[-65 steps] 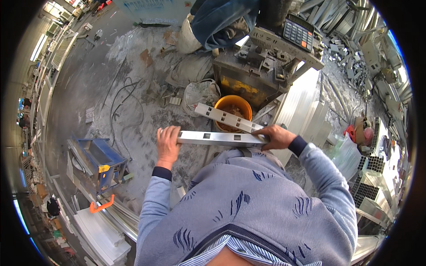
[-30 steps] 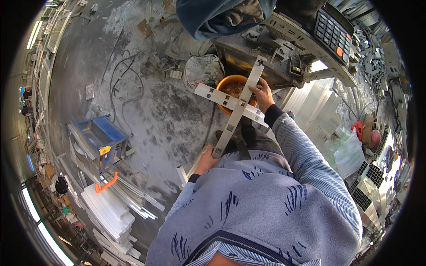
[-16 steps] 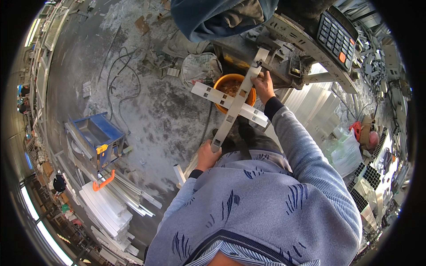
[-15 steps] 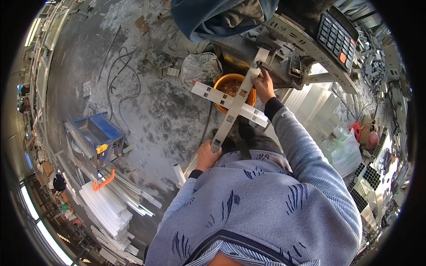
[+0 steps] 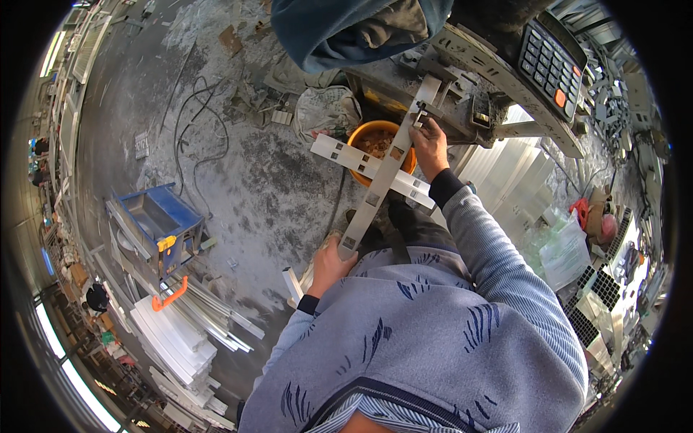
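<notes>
Dusty grey concrete floor [image 5: 238, 180], stained and scattered with debris, is seen below, with black cables [image 5: 191, 123] looped across it. Pale flat profile lengths [image 5: 173, 339] are stacked in a pile at the lower left, next to a blue metal box-shaped cart [image 5: 155, 216]. A worn grey metal machine [image 5: 462, 79] is set at the top, with a dark-keyed calculator [image 5: 552, 61] resting on it. An orange round plastic bucket [image 5: 368, 148] is placed on the floor just before the machine.

A long pale-grey metal profile with square slots [image 5: 382, 173] is held slanting, its upper end laid on the machine. It is crossed above the bucket by a second slotted white profile [image 5: 368, 167], lying across it.

The left hand [image 5: 330, 265] is closed around the lower end of the long profile, arm bent close to the body. The right hand [image 5: 431, 142] is stretched forward, fingers curled on the profile's upper end at the machine.
</notes>
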Demonstrator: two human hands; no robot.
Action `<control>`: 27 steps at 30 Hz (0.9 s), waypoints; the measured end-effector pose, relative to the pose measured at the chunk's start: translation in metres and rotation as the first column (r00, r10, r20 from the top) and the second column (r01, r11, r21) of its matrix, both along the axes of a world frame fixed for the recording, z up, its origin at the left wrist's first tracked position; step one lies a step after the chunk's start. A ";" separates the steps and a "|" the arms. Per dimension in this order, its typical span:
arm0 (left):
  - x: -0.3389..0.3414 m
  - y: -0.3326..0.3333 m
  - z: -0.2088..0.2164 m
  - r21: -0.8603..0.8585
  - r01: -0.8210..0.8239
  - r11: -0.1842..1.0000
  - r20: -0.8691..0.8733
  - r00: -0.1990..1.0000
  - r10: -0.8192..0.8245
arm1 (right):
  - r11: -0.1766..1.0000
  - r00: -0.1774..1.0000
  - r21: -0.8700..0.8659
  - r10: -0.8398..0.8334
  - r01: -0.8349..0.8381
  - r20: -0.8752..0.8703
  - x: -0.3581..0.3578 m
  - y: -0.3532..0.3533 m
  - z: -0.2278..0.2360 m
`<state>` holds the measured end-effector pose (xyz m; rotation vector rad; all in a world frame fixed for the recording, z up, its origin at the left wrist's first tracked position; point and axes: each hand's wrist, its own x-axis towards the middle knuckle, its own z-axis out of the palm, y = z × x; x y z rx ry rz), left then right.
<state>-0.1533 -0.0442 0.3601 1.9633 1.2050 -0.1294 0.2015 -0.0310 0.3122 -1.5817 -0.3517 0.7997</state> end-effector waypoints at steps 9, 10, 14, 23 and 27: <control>0.009 -0.002 0.010 0.104 0.021 0.994 -0.002 1.000 -0.021 | 0.999 0.993 -0.024 0.042 -0.039 0.106 0.008 -0.002 -0.006; 0.010 -0.002 0.010 0.098 0.015 0.995 -0.022 1.000 -0.013 | 1.000 0.997 -0.029 0.009 -0.006 0.071 0.007 -0.002 -0.005; 0.017 0.000 0.008 0.105 0.017 0.994 -0.011 1.000 -0.016 | 0.998 0.999 -0.062 0.020 -0.017 0.043 0.001 -0.006 -0.003; 0.042 0.023 0.008 0.074 0.034 0.997 0.041 0.998 -0.037 | 0.993 0.998 0.114 0.005 0.001 -0.056 -0.020 -0.007 0.003; 0.067 0.026 0.008 0.100 0.038 0.994 0.069 0.997 -0.045 | 0.998 0.998 0.049 0.051 -0.049 -0.027 -0.030 -0.020 0.015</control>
